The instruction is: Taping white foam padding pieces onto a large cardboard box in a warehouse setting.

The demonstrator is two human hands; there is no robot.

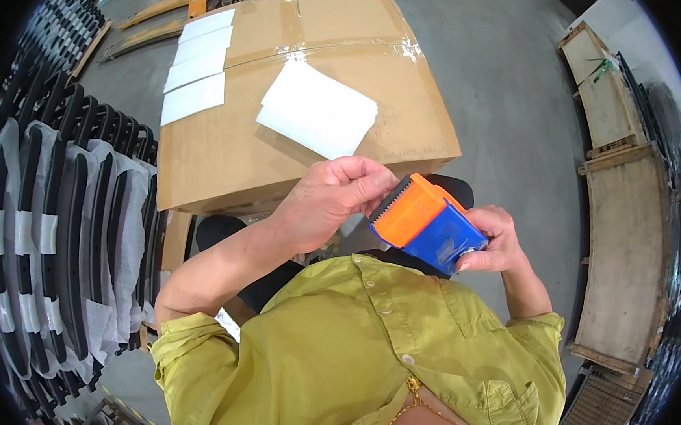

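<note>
My right hand (492,237) is wrapped round the blue end of an orange and blue tape dispenser (426,224), held tilted in front of my chest. A black toothed edge runs along the dispenser's upper left end. Right beside that edge, my left hand (345,195) has its thumb and fingers pinched together; whatever lies between them is too small to make out. Just beyond both hands stands a large cardboard box (218,154). On its top rests a slightly fanned stack of white paper sheets (316,110).
Several white sheets (193,99) lie in a column along the box's left side. Black curved frames in white wrapping (65,232) stand close on the left. Wooden crates (623,248) line the right side, across grey floor (506,98). A pallet jack (198,0) is behind the box.
</note>
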